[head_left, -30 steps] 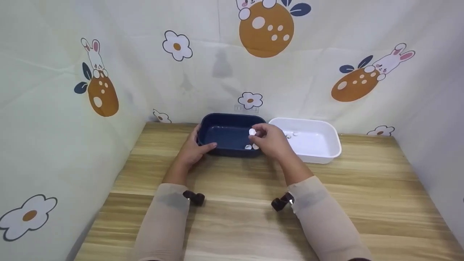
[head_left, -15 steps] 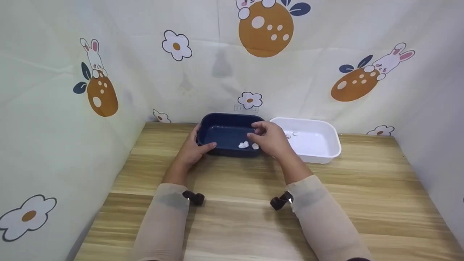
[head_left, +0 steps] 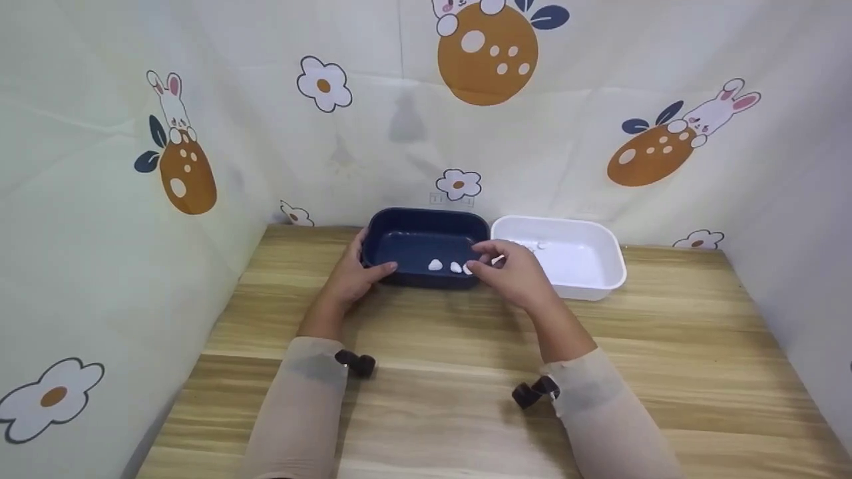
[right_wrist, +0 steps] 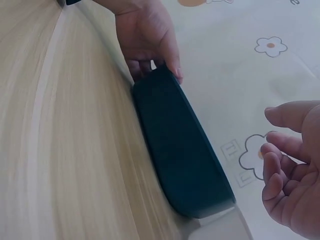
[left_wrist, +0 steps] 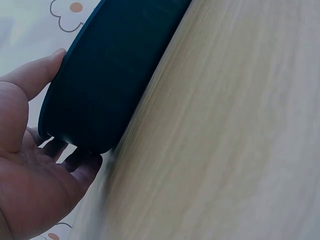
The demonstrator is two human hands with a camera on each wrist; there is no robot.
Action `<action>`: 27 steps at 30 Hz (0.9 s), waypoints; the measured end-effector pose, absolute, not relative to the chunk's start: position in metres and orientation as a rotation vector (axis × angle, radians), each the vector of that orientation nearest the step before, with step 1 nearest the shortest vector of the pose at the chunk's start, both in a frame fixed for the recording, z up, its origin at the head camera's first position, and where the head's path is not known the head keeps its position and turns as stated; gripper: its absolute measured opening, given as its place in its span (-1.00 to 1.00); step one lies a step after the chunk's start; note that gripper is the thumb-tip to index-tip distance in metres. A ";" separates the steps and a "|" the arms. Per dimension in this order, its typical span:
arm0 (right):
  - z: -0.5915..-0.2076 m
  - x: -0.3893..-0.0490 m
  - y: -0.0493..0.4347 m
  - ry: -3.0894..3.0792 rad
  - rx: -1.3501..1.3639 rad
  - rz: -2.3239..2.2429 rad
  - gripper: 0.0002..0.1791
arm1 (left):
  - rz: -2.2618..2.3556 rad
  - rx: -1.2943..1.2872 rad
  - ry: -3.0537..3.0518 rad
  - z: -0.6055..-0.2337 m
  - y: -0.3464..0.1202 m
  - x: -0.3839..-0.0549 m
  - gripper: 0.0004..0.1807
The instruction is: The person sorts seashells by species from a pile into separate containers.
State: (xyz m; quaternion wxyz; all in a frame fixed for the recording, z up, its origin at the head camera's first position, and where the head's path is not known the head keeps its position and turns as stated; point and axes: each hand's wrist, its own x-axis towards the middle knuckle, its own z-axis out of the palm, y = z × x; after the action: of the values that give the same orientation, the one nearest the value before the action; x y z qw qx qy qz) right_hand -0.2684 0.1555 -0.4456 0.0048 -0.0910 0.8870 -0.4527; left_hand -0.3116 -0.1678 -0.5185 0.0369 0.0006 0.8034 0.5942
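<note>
My left hand (head_left: 353, 274) grips the left end of a dark blue tray (head_left: 426, 279), thumb over its rim and fingers against the end wall, as the left wrist view shows. Three small white shell-like pieces lie near the front right of this tray; one white piece (head_left: 435, 265) is apart from the others, and the rightmost is partly covered by my right thumb. Over the seam between the two trays is my right hand (head_left: 516, 273), fingers loosely bent. In the right wrist view its thumb and fingertips are apart, with nothing seen between them.
A white tray (head_left: 602, 293) stands against the blue tray's right end, with a small pale piece (head_left: 541, 245) inside and another partly hidden by my hand. Both trays sit on a wood-grain table (head_left: 426, 372) before a patterned cloth wall (head_left: 373, 146).
My right hand has let a white piece drop into the blue tray, then moved right toward the white tray. The pieces lie more spread out. My left hand has stayed put.
</note>
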 end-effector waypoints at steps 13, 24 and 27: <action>-0.444 -0.260 0.184 2.776 -0.341 -1.410 -0.61 | 1.835 -0.016 2.430 -0.517 -0.167 -0.310 0.20; -0.441 -0.266 0.202 2.835 -0.310 -1.327 -0.59 | 1.820 -0.026 2.446 -0.516 -0.163 -0.311 0.21; -0.441 -0.268 0.209 2.834 -0.255 -1.324 -0.58 | 1.787 -0.041 2.459 -0.514 -0.163 -0.310 0.21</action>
State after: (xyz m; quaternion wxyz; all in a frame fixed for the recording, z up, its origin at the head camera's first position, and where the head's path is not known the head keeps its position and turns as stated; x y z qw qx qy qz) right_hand -0.2683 0.2090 -0.4412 0.0016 -0.0813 0.9029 -0.4220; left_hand -0.3103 -0.1629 -0.5143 0.0508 -0.0135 0.8078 0.5871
